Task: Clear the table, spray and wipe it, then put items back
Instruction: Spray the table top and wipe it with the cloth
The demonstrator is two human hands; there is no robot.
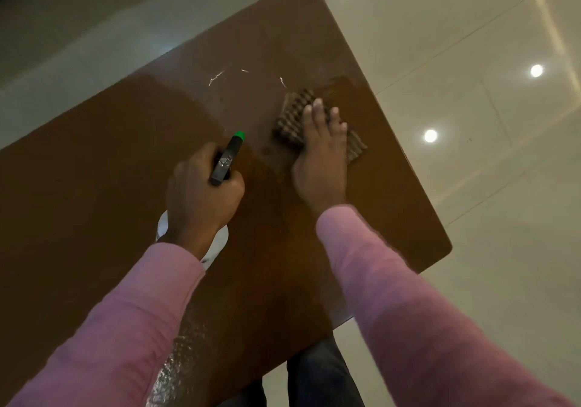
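Right hand [317, 158] flat on ribbed cloth [292, 114], left hand [201, 200] gripping spray bottle [229, 154], glossy table [94, 192]

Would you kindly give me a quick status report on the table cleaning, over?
Left hand grips spray bottle. Right hand presses cloth flat on table. White streaks beyond cloth; no obstruction seen.

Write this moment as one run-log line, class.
stage: wipe | left hand: grips spray bottle | right hand: presses cloth flat on table
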